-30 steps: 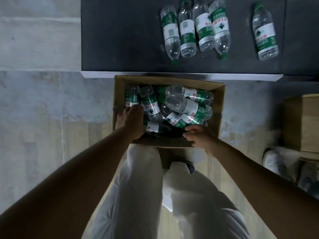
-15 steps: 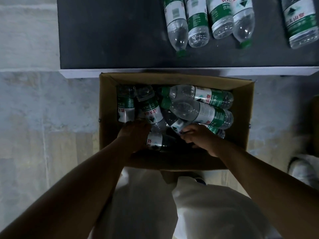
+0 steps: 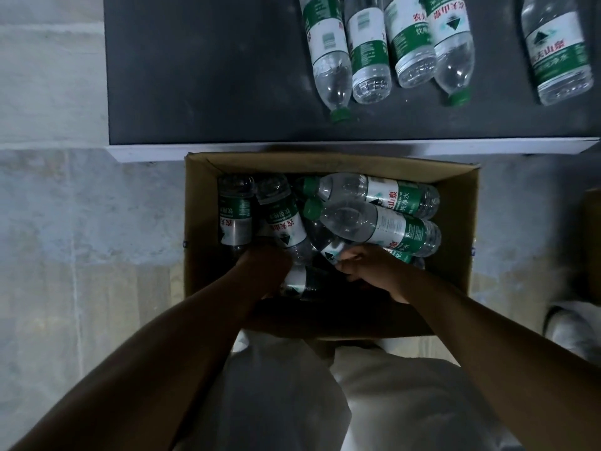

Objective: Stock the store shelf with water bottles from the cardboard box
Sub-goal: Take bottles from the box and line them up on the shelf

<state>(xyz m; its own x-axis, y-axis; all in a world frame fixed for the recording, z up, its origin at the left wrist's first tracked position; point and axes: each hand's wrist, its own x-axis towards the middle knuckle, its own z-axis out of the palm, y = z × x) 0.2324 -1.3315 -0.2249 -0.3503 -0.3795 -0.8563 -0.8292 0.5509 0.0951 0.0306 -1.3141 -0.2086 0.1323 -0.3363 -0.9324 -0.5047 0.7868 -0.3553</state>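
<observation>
Both hands inside cardboard box (image 3: 455,229) below dark shelf (image 3: 211,76). Left hand (image 3: 263,271) curled round low dark bottle (image 3: 297,281). Right hand (image 3: 374,271) fingers curled on tilted bottle (image 3: 328,245). Five bottles (image 3: 367,47) lie on shelf.

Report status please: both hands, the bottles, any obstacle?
Both hands in cardboard box: left hand and right hand each on a water bottle, grip unclear. Five bottles lying on shelf. No obstacle seen.
</observation>
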